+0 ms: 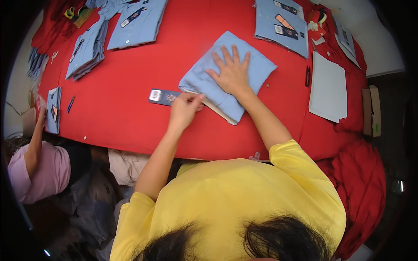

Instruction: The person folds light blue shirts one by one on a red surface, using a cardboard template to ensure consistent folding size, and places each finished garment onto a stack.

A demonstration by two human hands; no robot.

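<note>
A light blue folded shirt (261,71) lies turned at an angle on the red table, a pale board-like edge showing along its near side. Across its top my right hand (233,74) is spread flat, palm down, holding nothing. At the near left corner, the fingers of my left hand (185,108) are closed in a pinch at the shirt's edge; the exact grip is partly hidden. A dark blue hang tag (163,97) with a white label sticks out to the left, and my left hand covers its right end.
Folded blue shirts with tags lie at the far left (137,24) and far right (282,26). Pale sheets (328,87) are stacked on the right beside black snips (308,76). A pen (71,104) lies left, near a co-worker's arm (37,135) and another folded shirt (54,111).
</note>
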